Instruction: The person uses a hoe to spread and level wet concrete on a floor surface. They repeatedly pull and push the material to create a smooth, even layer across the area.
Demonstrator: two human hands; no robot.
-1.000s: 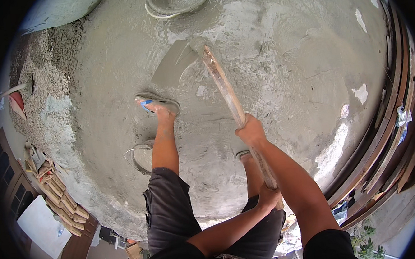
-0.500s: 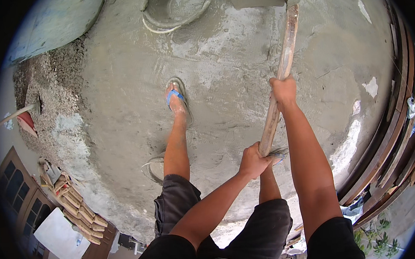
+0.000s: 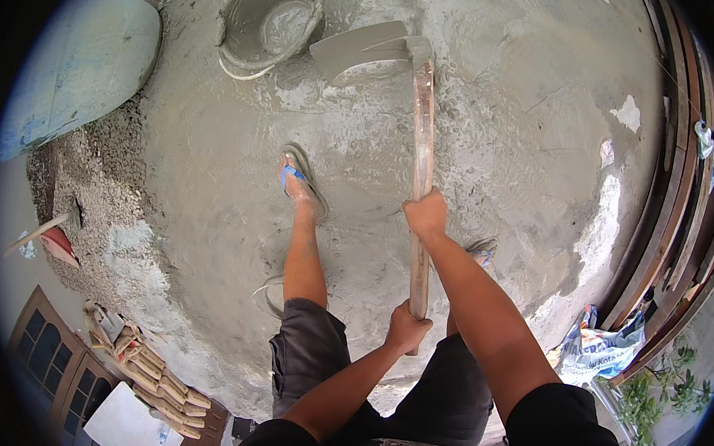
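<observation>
Both my hands are wrapped round the wooden handle of a hoe (image 3: pixel 422 137), its wide, cement-coated blade turned to the left at the far end. My left hand (image 3: pixel 408 328) grips the near end of the handle. Further up the shaft, my right hand (image 3: pixel 427 214) is closed round its middle. The blade is just above or on the wet grey cement (image 3: pixel 353 158); which of these I cannot tell. Close to the blade's left stands a bucket (image 3: pixel 267 24) smeared with cement inside, its pale wire handle hanging down at the front.
A large bluish-grey container (image 3: pixel 78 68) lies at the far left, beside a heap of gravel (image 3: pixel 100 173). Another wooden-handled tool (image 3: pixel 47 230) rests on the gravel. Stacked boards (image 3: pixel 681 170) line the right side. My sandalled feet stand in the cement, near a ring-shaped rim (image 3: pixel 273 296).
The hoe has swung left and nearer, its blade now beside the bucket. My hands have moved left and down with the handle. The whole view has also shifted slightly.
</observation>
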